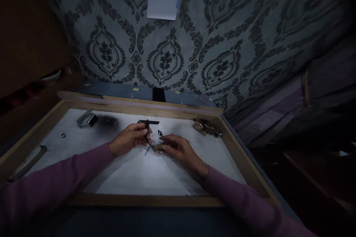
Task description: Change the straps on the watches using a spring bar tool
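Sleeve, left [63,177]: long, mauve-purple, softly creased, at eight o'clock; ends at the wrist. Sleeve, right [244,196]: matching colour and length, between four and five o'clock; narrow at the wrist, shadowed folds. Left hand [129,140]: bare, eight o'clock. Right hand [185,153]: bare, six o'clock; fingers slender.

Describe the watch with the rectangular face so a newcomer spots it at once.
Start at the wooden tray. Near its far left corner, left of the left hand, lies the looped watch. Its rectangular face sets it apart from the round watch by the right hand.
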Action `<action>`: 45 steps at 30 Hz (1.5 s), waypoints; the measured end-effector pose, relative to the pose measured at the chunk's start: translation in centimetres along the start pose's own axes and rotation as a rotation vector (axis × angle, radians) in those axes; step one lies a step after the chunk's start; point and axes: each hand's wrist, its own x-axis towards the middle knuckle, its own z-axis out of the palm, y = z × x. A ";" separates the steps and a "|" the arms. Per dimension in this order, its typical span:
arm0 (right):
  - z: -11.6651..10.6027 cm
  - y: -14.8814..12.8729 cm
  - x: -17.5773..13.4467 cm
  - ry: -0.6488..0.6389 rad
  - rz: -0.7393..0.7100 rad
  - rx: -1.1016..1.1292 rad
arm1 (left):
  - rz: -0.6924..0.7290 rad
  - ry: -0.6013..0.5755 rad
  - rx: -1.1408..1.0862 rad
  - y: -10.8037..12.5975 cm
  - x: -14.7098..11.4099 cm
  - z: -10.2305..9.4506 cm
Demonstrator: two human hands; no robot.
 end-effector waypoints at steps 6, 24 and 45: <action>0.0 -0.5 0.1 0.011 -0.063 -0.149 | -0.005 0.010 0.038 -0.1 0.0 -0.1; 0.1 -2.5 -0.6 0.083 -0.040 0.262 | -0.042 -0.097 0.062 -0.1 -0.2 0.5; 0.6 -2.2 -0.5 0.018 -0.030 0.271 | -0.019 -0.151 0.117 -0.5 -0.1 0.3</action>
